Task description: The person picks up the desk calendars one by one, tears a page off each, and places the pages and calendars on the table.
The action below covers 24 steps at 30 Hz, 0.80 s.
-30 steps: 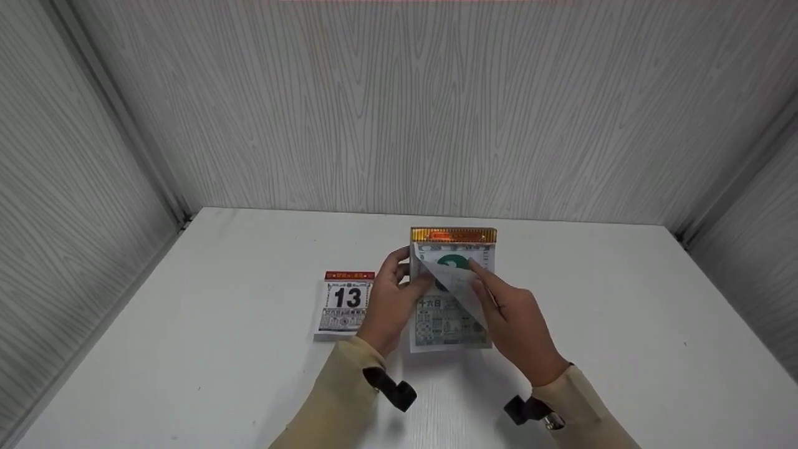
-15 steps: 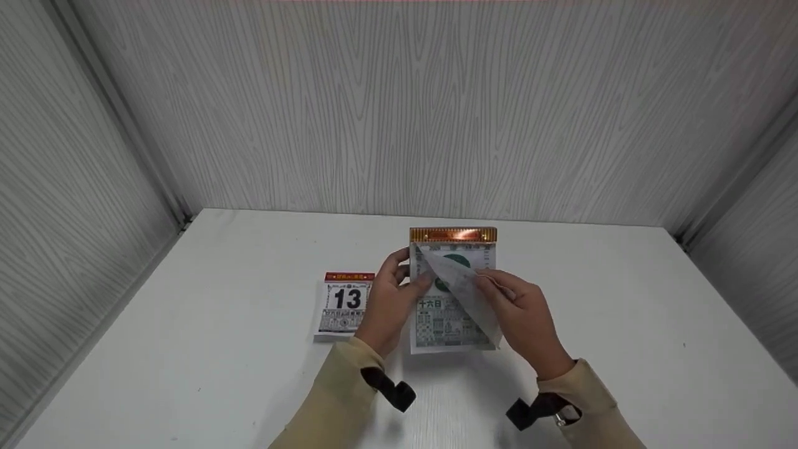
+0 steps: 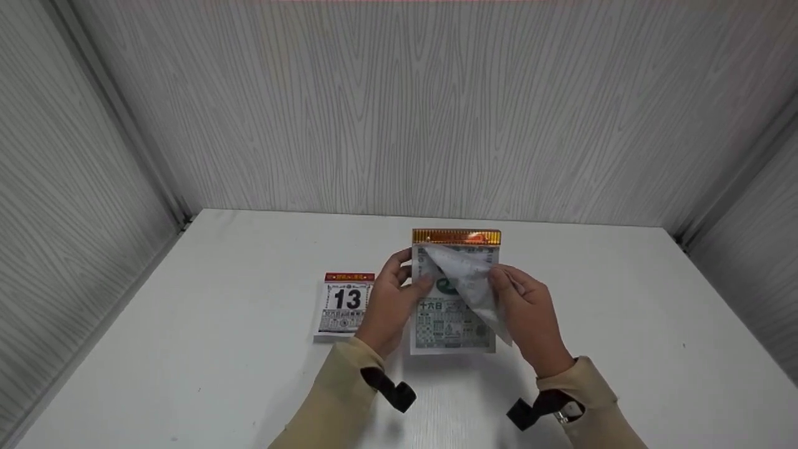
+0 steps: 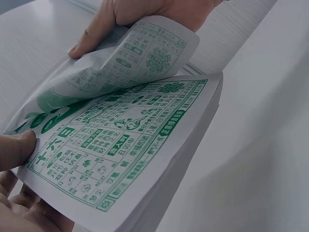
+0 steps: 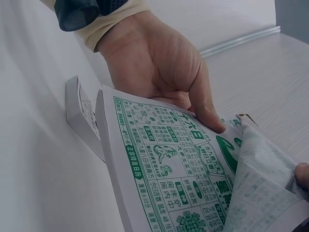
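Note:
A thick tear-off calendar with green print and a shiny gold-and-red top strip is held up over the table. My left hand grips its left edge, thumb on the front page and fingers behind, as the right wrist view also shows. Between the thumb and fingers of my right hand, the calendar's top sheet is pinched. This sheet is peeled back diagonally from the lower right, its pale underside showing, and still meets the pad near the upper left. Only a fingertip of my right hand shows in the right wrist view.
A smaller calendar with a red top strip and a large black 13 lies left of my left hand, which partly covers it. The white table ends at a wood-grain back panel, with side panels left and right.
My right hand has moved slightly right, drawing the top sheet further across and away from the pad. More of the page beneath shows. My left hand stays nearly in place.

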Motion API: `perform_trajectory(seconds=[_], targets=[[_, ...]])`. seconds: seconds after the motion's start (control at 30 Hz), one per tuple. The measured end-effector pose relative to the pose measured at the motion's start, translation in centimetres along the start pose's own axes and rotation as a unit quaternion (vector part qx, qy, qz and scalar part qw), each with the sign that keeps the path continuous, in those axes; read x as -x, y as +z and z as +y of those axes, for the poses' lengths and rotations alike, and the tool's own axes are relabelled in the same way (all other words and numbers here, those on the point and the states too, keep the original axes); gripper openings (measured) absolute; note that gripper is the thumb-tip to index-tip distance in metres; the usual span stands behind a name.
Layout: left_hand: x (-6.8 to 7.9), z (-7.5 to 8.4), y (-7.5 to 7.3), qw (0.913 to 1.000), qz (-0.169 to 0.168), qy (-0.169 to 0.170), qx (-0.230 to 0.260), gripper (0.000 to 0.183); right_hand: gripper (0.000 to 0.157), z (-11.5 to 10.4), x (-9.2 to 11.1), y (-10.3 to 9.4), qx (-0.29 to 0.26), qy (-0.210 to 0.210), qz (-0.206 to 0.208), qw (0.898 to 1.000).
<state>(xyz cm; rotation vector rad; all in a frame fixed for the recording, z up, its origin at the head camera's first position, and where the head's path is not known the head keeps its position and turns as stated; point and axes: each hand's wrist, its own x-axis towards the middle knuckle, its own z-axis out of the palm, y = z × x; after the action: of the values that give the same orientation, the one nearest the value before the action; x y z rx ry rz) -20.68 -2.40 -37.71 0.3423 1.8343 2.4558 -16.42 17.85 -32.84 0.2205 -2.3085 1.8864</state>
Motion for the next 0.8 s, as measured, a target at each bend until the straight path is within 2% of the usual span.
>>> perform_trajectory(seconds=[0.3, 0.57, 0.8], targets=[[0.0, 0.2, 0.0, 0.9997, -0.004, -0.008, 0.021, 0.049, 0.038, -0.1, -0.2, -0.1, -0.039, 0.046, 0.011, 0.998], [0.0, 0.3, 0.0, 0.9994, -0.001, -0.019, 0.028, 0.049, 0.038, 0.1, -0.2, 0.2, -0.048, 0.033, 0.024, 0.998], [0.1, 0.3, 0.0, 0.9992, -0.003, -0.021, 0.034, 0.048, 0.041, 2.7, -1.1, -0.1, -0.102, 0.027, 0.022, 0.994]])
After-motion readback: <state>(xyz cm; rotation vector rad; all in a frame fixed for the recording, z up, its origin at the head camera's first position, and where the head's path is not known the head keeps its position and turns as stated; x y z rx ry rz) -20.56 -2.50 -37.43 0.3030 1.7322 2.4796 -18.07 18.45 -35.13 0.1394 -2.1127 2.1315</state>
